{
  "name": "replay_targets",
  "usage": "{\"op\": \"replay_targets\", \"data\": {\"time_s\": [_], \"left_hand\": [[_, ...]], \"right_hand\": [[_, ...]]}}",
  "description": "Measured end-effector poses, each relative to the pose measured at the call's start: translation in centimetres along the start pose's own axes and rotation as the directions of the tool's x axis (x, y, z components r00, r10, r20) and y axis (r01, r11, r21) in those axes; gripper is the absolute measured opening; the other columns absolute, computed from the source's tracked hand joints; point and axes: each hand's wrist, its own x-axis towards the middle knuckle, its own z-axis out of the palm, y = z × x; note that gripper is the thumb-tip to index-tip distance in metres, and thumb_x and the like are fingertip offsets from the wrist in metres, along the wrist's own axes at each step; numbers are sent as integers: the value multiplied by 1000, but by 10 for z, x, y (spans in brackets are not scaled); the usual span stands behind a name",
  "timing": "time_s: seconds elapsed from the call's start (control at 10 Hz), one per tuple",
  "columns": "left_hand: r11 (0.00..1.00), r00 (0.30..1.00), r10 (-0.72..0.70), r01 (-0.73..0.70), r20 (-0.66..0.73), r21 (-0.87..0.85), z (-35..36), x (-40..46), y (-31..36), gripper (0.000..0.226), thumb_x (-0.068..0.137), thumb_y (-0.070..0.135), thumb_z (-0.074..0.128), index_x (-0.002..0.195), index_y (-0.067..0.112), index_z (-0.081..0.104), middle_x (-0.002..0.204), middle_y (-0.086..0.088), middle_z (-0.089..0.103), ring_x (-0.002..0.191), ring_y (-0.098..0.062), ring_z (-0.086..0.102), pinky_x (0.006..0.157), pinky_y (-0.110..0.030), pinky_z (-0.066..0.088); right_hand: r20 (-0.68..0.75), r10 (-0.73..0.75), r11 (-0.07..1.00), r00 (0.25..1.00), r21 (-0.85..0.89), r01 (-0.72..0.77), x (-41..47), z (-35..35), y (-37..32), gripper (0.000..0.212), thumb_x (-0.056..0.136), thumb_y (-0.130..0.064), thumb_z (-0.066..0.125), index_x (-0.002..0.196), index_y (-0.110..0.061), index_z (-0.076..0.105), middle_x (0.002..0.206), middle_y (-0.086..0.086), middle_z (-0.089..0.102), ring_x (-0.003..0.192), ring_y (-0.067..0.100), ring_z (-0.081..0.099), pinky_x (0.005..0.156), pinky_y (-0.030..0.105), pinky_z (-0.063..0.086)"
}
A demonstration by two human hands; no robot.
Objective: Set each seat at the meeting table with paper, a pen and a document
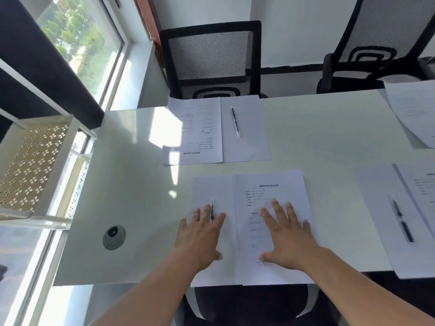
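The blank paper (pixel 211 191) and the printed document (pixel 270 208) lie side by side on the white table (pixel 317 128), right at the near edge, in front of the person. The two sheets touch along their long sides. A pen (pixel 212 211) lies on the blank paper, pointing away from the person.

The left hand (pixel 200 234) rests flat on the blank paper. Its fingers are spread wide and grip nothing; the pen sits just under or between two of them, and which one cannot be told. The right hand (pixel 284 236) lies flat on the document, fingers also spread and holding nothing. Both hands seem to press the sheets down so they stay straight and neat at this seat.

Across the table, a second document (pixel 193 132) and a second blank sheet (pixel 244 130) lie side by side with a second pen (pixel 235 122) on the sheet. They are turned to face the black mesh chair (pixel 210 60) there, so that seat looks ready.

To the right, another near seat has papers (pixel 386 220) and a third pen (pixel 402 222). A far right sheet (pixel 412 109) lies by another chair (pixel 381 43); no pen shows there, so that seat may need more.
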Motion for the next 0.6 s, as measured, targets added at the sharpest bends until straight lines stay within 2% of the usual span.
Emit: {"op": "replay_targets", "data": {"time_s": [0.3, 0.6], "left_hand": [[1000, 999, -12, 11, -43, -19, -20, -19, 2, 115, 96, 58, 77, 174, 36, -4, 184, -8, -11, 170, -39, 0, 133, -64, 19], [997, 995, -54, 49, -81, -65, -52, -46, 9, 97, 103, 62, 63, 174, 32, 4, 184, -7, -9, 169, -42, 3, 128, -68, 27]], "right_hand": [[-70, -7, 1000, 998, -14, 6, -19, -18, 0, 121, 94, -76, 59, 170, -28, -21, 177, 4, -33, 163, 35, -29, 135, 58, 1], [-145, 20, 999, 989, -43, -27, -51, -46, -10, 109, 99, -76, 47, 172, -26, -16, 179, 7, -25, 165, 36, -24, 135, 58, 2]]}}
